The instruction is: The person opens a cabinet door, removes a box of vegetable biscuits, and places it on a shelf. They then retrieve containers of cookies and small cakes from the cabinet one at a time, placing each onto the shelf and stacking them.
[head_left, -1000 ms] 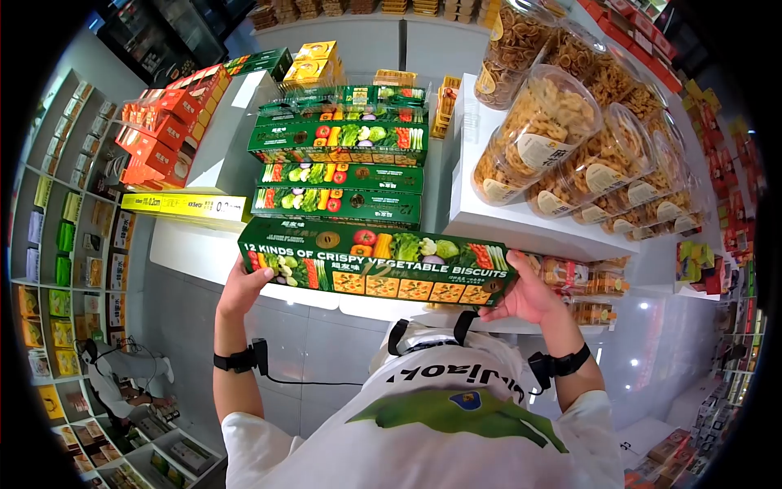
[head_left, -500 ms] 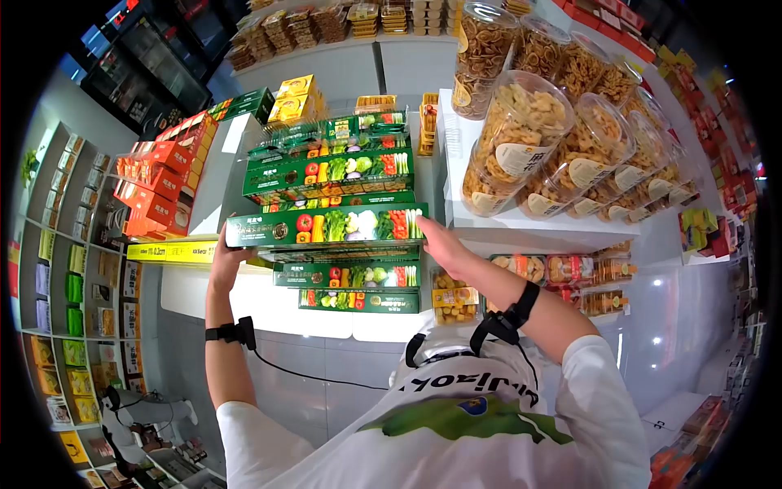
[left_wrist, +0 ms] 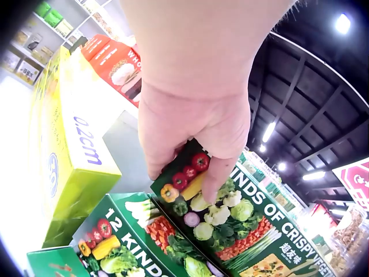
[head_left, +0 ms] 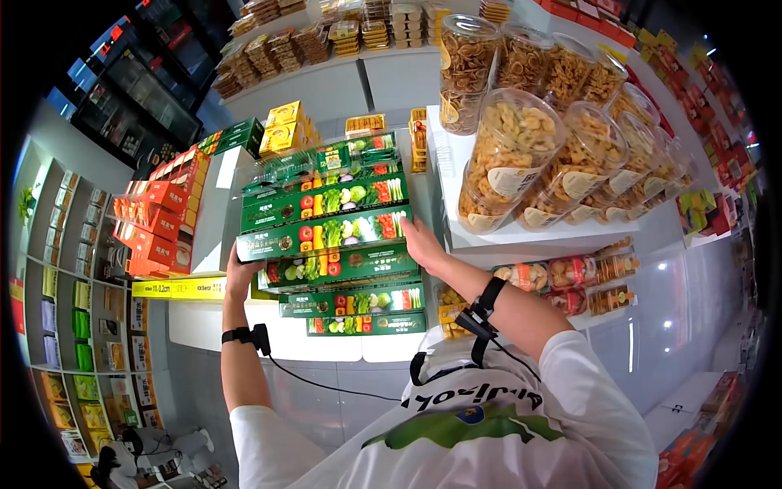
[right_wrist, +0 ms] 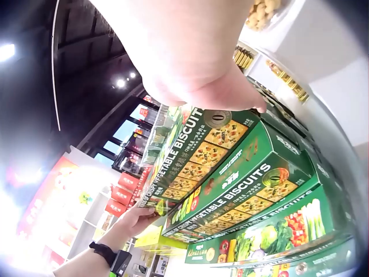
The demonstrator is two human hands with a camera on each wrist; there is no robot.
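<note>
White stand (head_left: 248, 328) is being crowded by green boxes (head_left: 354, 302), stepped in rows. Among them, the held box (head_left: 330, 234) is being pinched at its left end by the left hand (head_left: 241, 267); its right end is being touched by the right hand (head_left: 420, 244), finger curl not being shown.

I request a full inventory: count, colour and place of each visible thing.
Held biscuit box: one, green, centre
Other biscuit boxes: several, green, before and behind it
Snack tubs: many, clear, right
Cartons: several, red, left
Small boxes: several, yellow, behind green boxes
Long box: one, yellow, nearer than cartons
Far packages: many, brownish, back
Lower packs: several, mixed, below tubs
Edge packs: many, mixed, both sides
Other person: one, light clothing, lower left
Wrist cameras: two, black, wrists
T-shirt: one, white, foreground
Left hand: one, box's left end
Right hand: one, box's right end
</note>
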